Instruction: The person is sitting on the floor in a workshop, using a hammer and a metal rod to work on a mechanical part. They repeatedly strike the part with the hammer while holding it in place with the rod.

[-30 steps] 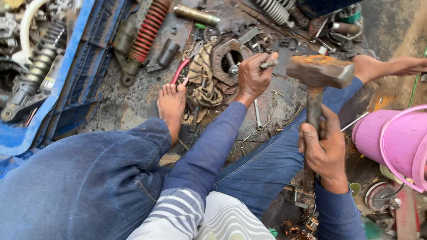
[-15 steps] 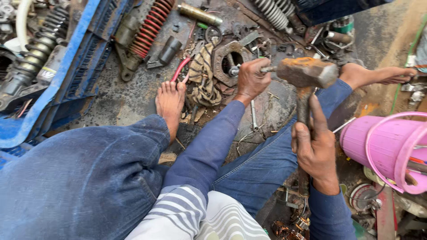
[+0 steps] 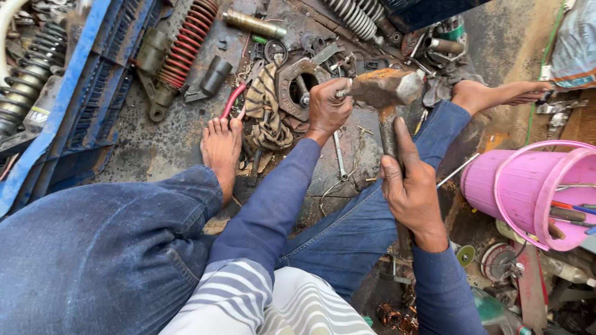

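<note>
left hand [image 3: 327, 107]: fingers closed round thin metal punch [image 3: 341, 93] | right hand [image 3: 410, 189]: fingers wrapped tight on hammer [image 3: 386, 89] handle | hammer head touched punch end

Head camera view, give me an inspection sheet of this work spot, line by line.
Surface: dark, greasy ground, littered with small metal bits.
Job's things: rusty hammer, head level with a thin metal punch that points at a round metal housing.
Clutter: red coil-spring shock absorber, grey springs, striped rag, red-handled pliers, wrench, blue crate.
Grippers: left hand closed round the punch; right hand closed round the hammer handle.
Cables: a green cord at upper right, ends hidden.
Surroundings: pink bucket holding tools, bare feet either side of the work.
</note>
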